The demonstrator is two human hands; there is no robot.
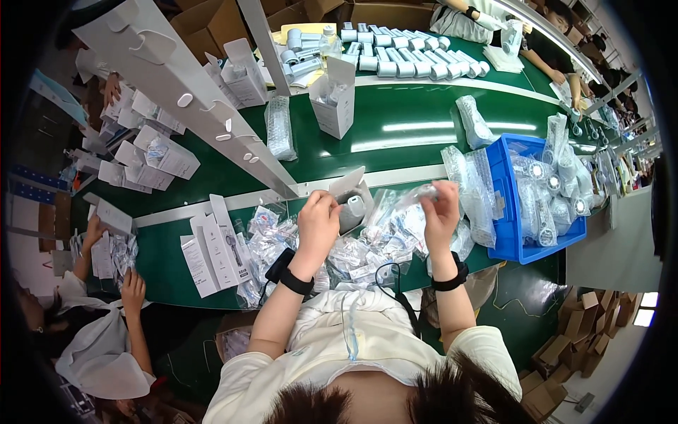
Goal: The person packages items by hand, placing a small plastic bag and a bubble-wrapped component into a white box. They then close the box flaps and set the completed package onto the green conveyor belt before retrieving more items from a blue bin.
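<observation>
My left hand (317, 221) is closed around the end of a small grey cylindrical device (352, 210) that sits at the mouth of an open white carton (347, 187). My right hand (441, 210) pinches a clear plastic bag (413, 197) stretched between the two hands. Under both hands lies a heap of small clear bagged parts (367, 244) on the green work surface (395, 124). Black bands sit on both wrists.
A blue bin (507, 212) full of bagged devices stands to the right. Flat white cartons (212, 251) lie at left, upright open boxes (334, 99) and rows of grey devices (402, 60) beyond. A white rail (191, 99) crosses overhead. Another person's hands (131, 286) work at left.
</observation>
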